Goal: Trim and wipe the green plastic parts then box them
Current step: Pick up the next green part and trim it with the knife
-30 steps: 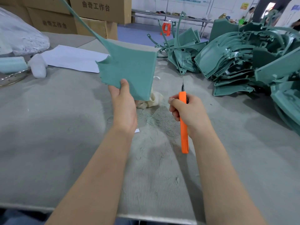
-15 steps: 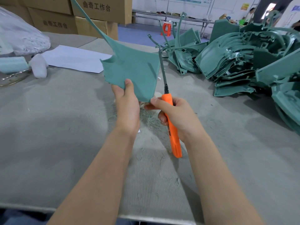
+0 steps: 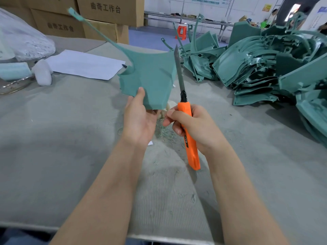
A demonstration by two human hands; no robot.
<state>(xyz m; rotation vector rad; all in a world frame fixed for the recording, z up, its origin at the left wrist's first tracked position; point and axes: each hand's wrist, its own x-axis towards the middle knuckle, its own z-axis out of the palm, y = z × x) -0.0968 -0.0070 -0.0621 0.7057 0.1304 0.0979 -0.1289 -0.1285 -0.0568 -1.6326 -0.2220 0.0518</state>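
Grey felt covers the wide workbench (image 3: 53, 138), with cardboard boxes (image 3: 106, 11) stacked behind it and a big heap of green parts (image 3: 256, 68) piled on its right side. Raised above the middle of the bench is the green part (image 3: 150, 80) being worked on, a flat panel with a long thin arm running up to the left. The left hand (image 3: 139, 121) holds it by the lower edge, thumb pressed on the near face. The right hand (image 3: 196, 128) is wrapped firmly round the orange handle of the trimming knife (image 3: 193, 156). Its blade (image 3: 178, 68) stands upright just beside the panel's right edge; whether it touches I cannot tell. Green shavings (image 3: 164, 133) lie on the felt below the hands. Trimming looks to be the step in hand. To do it well, I judge the blade should lie at a shallow angle along that edge. It should travel in light strokes away from the left thumb, with the panel braced so the thin arm does not flex.
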